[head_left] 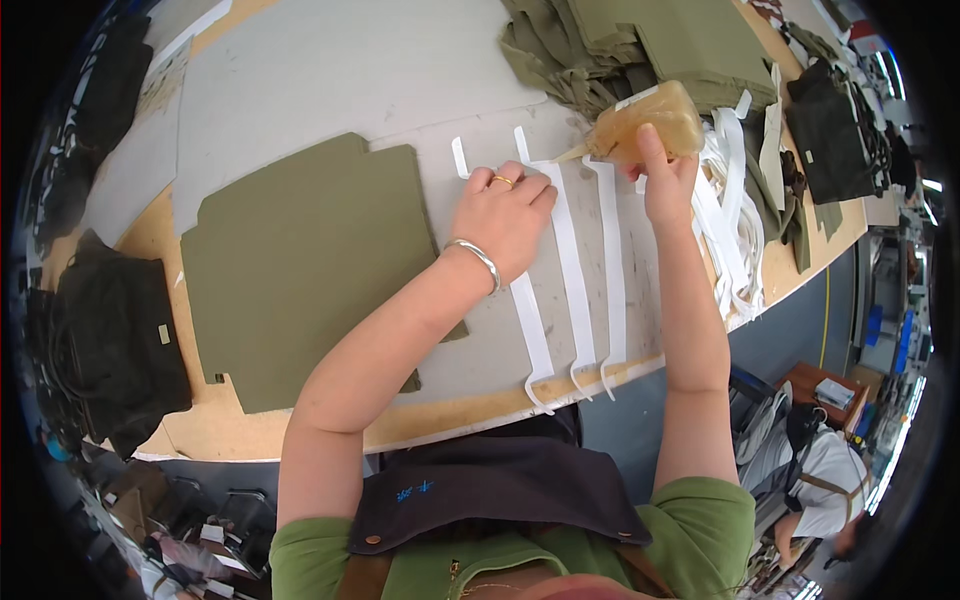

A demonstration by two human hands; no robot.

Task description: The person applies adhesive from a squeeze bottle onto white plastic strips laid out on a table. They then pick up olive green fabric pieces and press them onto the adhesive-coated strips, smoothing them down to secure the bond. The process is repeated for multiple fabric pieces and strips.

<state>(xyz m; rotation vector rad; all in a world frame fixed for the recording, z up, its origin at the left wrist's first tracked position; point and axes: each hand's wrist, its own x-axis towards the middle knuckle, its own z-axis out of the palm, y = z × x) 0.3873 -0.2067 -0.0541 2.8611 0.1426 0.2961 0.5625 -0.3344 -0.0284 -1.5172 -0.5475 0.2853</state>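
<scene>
My right hand [665, 185] is wrapped round a translucent squeeze bottle [655, 112] of amber liquid. The bottle lies tilted, its thin nozzle pointing left, close to the folded upper end of a white strip [572, 260]. My left hand [505, 220] has its fingers bent and drawn together over another white strip [532, 325], whose middle it hides. A third white strip [611, 270] runs alongside, below the bottle. All three lie lengthwise on the grey board [480, 330], with their near ends hanging past the table edge.
A stack of olive fabric panels [310, 270] lies left of my arm. More olive fabric [690, 45] is piled at the far right, near a heap of white strips [735, 230]. Black bags [115, 340] sit at the left edge. Behind on the right is another person [830, 470].
</scene>
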